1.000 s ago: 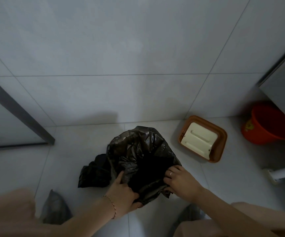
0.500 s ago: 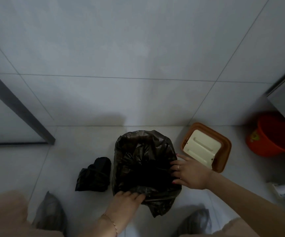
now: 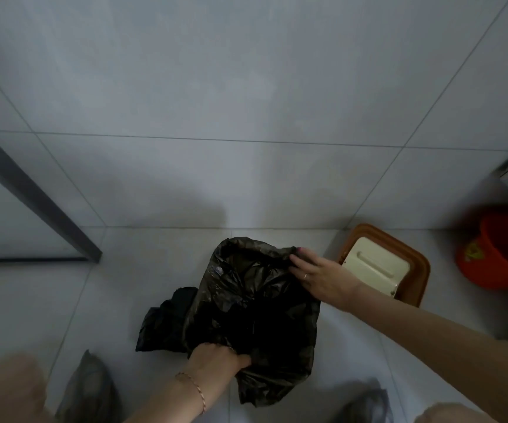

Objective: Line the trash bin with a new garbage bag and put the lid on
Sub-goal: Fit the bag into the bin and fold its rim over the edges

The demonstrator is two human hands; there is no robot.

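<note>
Garbage bag (image 3: 255, 303) over hidden bin, left hand (image 3: 216, 361) fingers buried inside.

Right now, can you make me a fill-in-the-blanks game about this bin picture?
1. The garbage bag is colored ____.
2. The lid lies on the ____, right of the bag.
3. The right hand holds the bag's far edge; the left hand grips its ____ edge.
4. The bucket at the far right is ____.

Missing words: black; floor; near; red
</note>
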